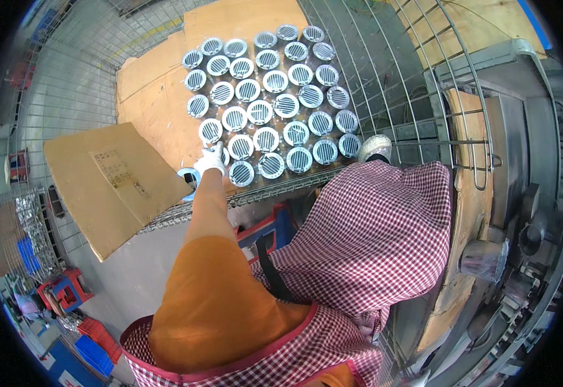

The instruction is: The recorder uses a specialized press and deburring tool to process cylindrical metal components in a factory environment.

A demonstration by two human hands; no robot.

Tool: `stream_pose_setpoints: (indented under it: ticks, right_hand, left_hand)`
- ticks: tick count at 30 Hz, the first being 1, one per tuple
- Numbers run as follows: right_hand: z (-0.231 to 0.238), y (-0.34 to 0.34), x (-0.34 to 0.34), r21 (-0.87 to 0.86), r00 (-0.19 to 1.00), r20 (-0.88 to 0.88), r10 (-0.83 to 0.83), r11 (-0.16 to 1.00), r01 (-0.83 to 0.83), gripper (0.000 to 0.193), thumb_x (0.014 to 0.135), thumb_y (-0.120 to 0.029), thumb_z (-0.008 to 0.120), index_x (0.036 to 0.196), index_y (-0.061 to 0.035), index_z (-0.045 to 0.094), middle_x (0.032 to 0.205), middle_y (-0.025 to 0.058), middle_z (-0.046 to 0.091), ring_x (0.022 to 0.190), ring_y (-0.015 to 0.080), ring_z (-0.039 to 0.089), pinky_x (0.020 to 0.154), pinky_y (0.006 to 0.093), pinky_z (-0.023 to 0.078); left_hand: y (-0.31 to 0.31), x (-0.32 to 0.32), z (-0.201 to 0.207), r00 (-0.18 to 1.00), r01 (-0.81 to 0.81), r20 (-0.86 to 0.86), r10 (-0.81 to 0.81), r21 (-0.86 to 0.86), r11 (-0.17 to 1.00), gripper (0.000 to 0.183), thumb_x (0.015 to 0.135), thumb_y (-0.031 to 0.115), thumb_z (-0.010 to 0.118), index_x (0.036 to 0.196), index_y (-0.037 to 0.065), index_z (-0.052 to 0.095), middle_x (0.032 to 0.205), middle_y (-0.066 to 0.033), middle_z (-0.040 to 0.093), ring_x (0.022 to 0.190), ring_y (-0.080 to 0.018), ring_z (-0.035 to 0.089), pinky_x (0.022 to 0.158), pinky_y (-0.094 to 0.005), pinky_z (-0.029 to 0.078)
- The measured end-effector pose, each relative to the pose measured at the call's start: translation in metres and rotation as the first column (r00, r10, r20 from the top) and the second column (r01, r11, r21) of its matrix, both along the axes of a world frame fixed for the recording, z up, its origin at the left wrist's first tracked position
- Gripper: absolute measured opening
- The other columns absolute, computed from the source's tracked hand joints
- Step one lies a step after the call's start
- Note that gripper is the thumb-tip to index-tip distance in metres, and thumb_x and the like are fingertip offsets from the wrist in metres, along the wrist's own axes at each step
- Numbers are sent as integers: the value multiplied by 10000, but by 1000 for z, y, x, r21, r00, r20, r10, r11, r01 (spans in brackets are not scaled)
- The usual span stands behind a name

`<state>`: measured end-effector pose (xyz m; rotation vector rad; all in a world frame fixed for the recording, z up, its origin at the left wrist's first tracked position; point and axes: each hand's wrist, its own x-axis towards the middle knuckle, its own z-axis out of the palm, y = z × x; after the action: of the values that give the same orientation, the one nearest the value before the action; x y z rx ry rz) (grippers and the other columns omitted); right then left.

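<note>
My left hand (213, 161), in a white glove, reaches to the near left corner of a group of short metal cylinders (266, 139) with round slotted tops. Its fingers close at the edge of one cylinder (226, 157), which the glove partly hides. Several rows of these cylinders stand upright on brown cardboard (155, 106) inside a wire cage. Just left of the hand, a blue-and-white ring-shaped rim (190, 175) shows beside a loose cardboard sheet (110, 187). My right hand is not in view.
Wire mesh walls (384, 77) surround the cardboard base. My shoe (375, 149) rests near the cage's front right edge, below my checked apron (365, 238). On the right stand a machine frame (513, 109) and another metal cylinder (484, 259). Blue and red bins (94, 353) lie lower left.
</note>
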<state>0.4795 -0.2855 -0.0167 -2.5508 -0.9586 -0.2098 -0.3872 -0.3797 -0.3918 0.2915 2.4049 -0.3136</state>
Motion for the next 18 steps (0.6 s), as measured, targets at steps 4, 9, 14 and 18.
stream_pose_setpoints:
  ticks: [4,9,14,18]
  right_hand:
    - [3,12,-7,-46,1000,8,14,999,-14,399,920,-404,589,960,-39,748,884,112,721,736,250,647,645,380,509]
    - [12,31,-9,-95,999,12,54,994,-52,399,924,-415,585,970,-54,750,891,106,723,732,248,651,639,376,510]
    - [12,40,-9,-113,997,-22,76,990,-78,400,927,-426,581,980,-69,752,898,99,726,728,246,655,633,372,512]
    - [3,30,-6,-67,996,-69,52,996,-57,400,930,-434,577,989,-80,754,903,94,728,724,245,658,628,369,514]
  left_hand:
    - [-2,-2,-5,999,-20,-28,21,58,998,941,636,287,789,1433,385,299,1353,-195,429,1162,-348,573,914,-440,495]
    - [-20,7,8,998,36,-52,-31,114,993,812,632,260,777,1360,276,416,1243,-226,494,1059,-370,618,874,-431,516]
    - [-44,22,61,993,-64,-92,75,119,991,792,605,385,801,1322,239,497,1236,-244,531,1159,-356,563,934,-417,499]
    - [-56,25,94,919,-241,-214,331,359,902,937,523,494,857,1330,183,494,1228,-253,538,1143,-378,562,942,-428,493]
